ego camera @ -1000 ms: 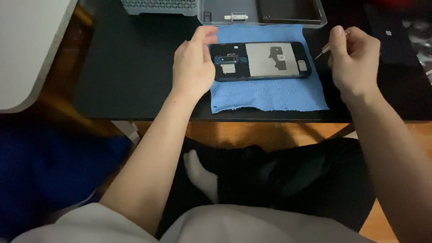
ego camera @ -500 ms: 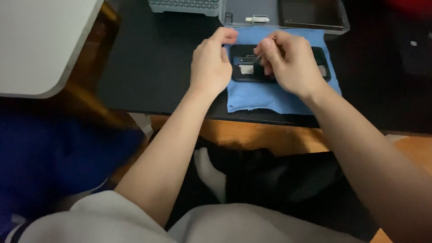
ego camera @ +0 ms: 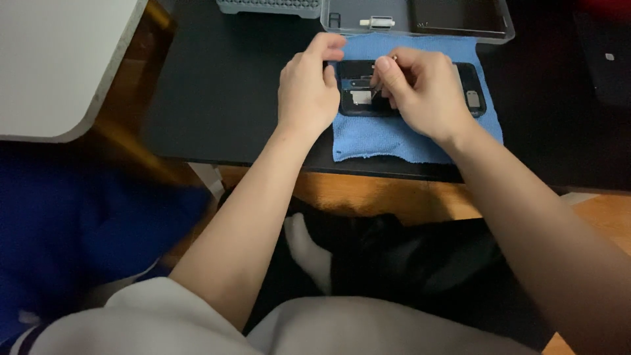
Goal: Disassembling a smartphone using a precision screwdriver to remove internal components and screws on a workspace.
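An opened black phone (ego camera: 358,98) with its inner parts bare lies on a blue cloth (ego camera: 374,138) on the black table. My left hand (ego camera: 307,89) rests on the phone's left end and steadies it with thumb and fingers. My right hand (ego camera: 420,89) is over the middle of the phone, fingers pinched on a thin metal tool (ego camera: 388,69) whose tip points down into the phone's inside. The right hand hides most of the phone's middle.
A clear plastic tray (ego camera: 460,26) with a small white part (ego camera: 376,22) stands behind the cloth. A grey ridged case (ego camera: 269,6) sits at the back. A white table (ego camera: 59,59) is at the left. The black table's front edge (ego camera: 263,161) runs above my legs.
My right hand came from the right side of the cloth to over the phone's middle, bringing the tool down into it. The left hand has stayed on the phone's left end.
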